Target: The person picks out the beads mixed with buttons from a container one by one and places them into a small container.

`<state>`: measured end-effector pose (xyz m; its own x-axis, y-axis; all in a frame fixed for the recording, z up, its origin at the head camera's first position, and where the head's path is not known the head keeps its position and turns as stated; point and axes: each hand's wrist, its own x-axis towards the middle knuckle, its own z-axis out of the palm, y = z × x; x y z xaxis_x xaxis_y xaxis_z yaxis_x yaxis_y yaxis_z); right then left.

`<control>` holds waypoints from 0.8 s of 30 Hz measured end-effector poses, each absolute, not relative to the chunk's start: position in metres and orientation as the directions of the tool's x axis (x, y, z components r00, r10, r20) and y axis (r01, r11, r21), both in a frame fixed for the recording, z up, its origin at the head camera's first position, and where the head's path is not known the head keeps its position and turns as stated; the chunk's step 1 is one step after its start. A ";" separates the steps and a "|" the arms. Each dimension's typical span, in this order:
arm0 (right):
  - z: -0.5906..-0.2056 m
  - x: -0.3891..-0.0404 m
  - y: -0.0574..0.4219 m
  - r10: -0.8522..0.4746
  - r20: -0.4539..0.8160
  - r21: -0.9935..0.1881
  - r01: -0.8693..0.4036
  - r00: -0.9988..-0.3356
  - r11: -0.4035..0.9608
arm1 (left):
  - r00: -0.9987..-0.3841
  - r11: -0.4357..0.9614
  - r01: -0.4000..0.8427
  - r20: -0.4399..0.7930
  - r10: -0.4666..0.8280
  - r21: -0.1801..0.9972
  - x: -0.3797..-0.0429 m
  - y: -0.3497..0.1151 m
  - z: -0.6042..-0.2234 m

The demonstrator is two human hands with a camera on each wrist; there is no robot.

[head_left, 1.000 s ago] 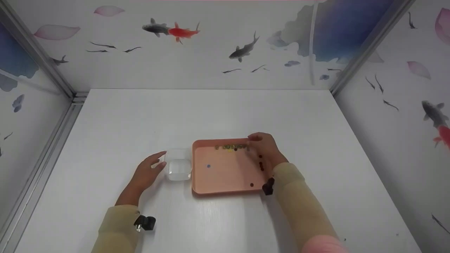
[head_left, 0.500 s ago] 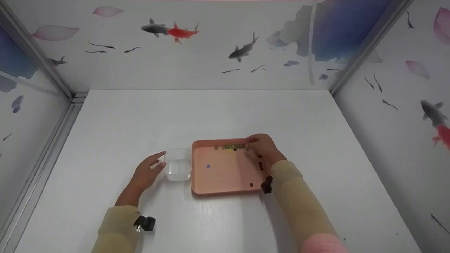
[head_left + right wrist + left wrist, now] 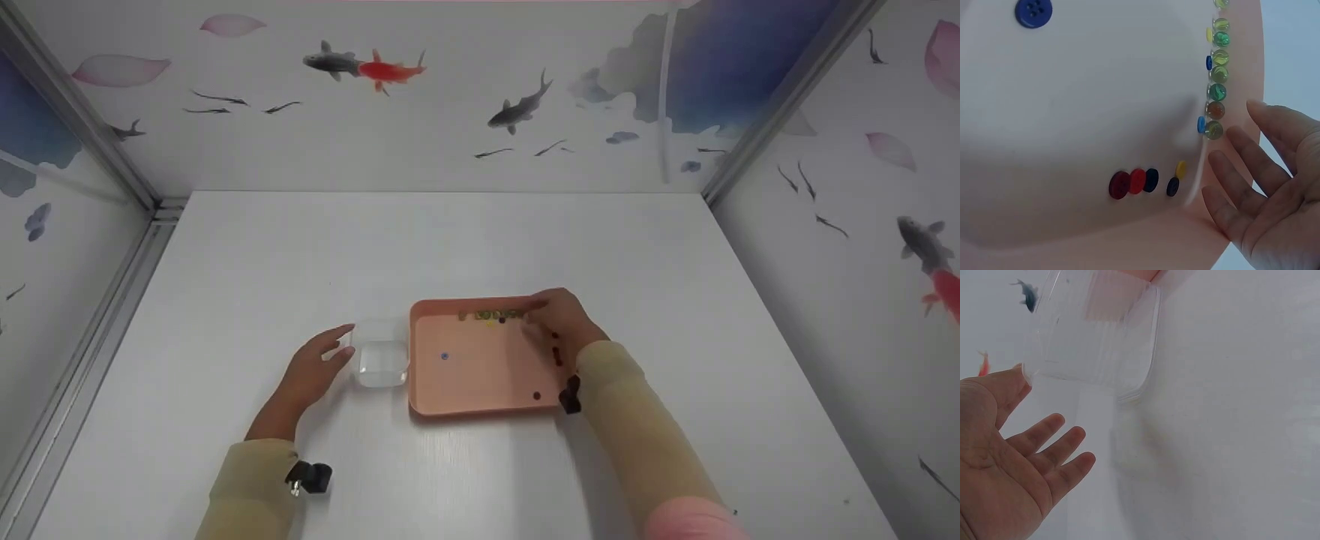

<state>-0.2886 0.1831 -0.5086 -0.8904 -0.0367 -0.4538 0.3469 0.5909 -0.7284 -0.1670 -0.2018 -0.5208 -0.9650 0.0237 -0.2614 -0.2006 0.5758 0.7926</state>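
Observation:
In the head view a pink tray (image 3: 480,375) lies on the white table. Along its far wall runs a row of glass marbles (image 3: 1219,73). My right hand (image 3: 562,319) is over the tray's far right corner. In the right wrist view its loosely spread fingers (image 3: 1241,185) come close to the last greenish marble (image 3: 1213,130), beside a light blue button (image 3: 1201,124). To the tray's left stands a clear plastic box (image 3: 382,364). My left hand (image 3: 315,367) is beside it; a fingertip meets the rim in the left wrist view, the other fingers extended.
Red buttons (image 3: 1137,181), dark ones and a yellow button (image 3: 1181,169) lean near the tray's right wall. A blue button (image 3: 1033,12) lies flat on the tray floor. Patterned panels (image 3: 450,150) with painted fish border the table (image 3: 300,247).
My right hand has shifted slightly nearer and to the left at the tray's far right corner. The left hand, box and tray stay in place.

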 end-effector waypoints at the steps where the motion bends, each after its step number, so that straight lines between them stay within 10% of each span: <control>1: -0.509 -0.288 0.182 -0.031 -0.460 -0.728 0.357 -0.887 0.585 | -0.964 0.573 -0.203 -0.264 0.023 0.794 -0.167 -0.202 -0.521; 24: -0.506 -0.284 0.178 -0.010 -0.405 -0.674 0.291 -0.914 0.679 | -0.962 0.585 -0.221 -0.273 0.001 0.781 -0.167 -0.200 -0.521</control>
<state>-0.2836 0.1779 -0.5060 -0.9145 -0.0102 -0.4045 0.2906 0.6791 -0.6740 -0.1670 -0.2001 -0.5213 -0.9621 0.0010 -0.2728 -0.2207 0.5849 0.7805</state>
